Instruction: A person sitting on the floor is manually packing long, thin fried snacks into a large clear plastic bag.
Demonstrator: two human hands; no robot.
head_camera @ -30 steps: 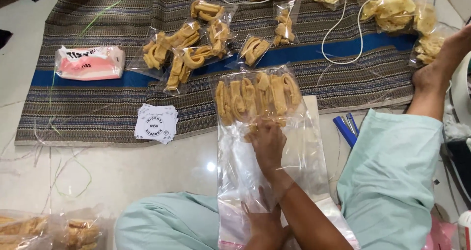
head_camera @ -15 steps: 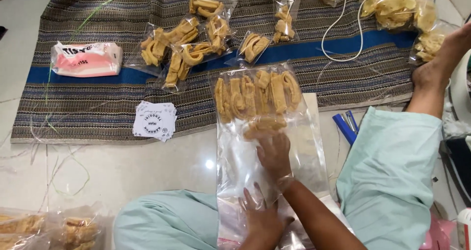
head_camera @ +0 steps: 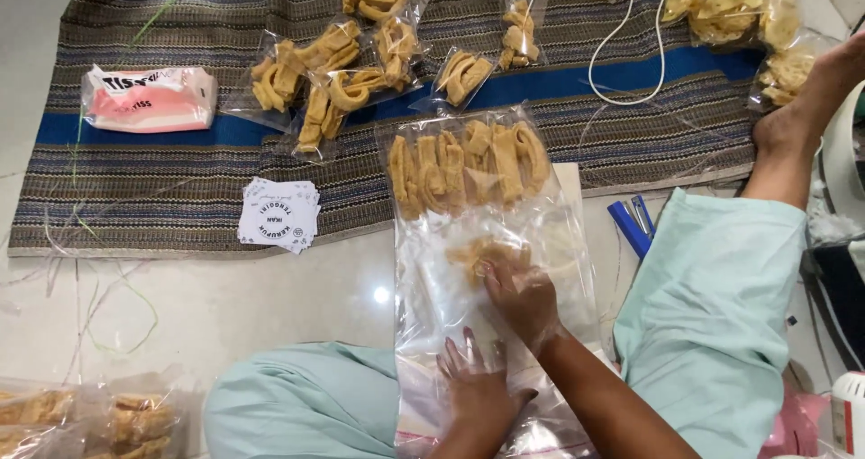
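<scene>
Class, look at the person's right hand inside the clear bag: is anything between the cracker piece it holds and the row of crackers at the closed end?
Nothing visible. The right hand holds the cracker piece inside the clear bag, and only bare plastic lies between it and the row of crackers farther up.

1 large clear bag [head_camera: 491,270] of crackers, 5 small cracker packets [head_camera: 360,72], 1 tissue pack [head_camera: 149,99], 1 stack of labels [head_camera: 277,214], 2 hands.

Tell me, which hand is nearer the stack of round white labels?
Left. The left hand lies on the bag's mouth, lower right of the labels; the right hand is inside the bag, farther right.
</scene>
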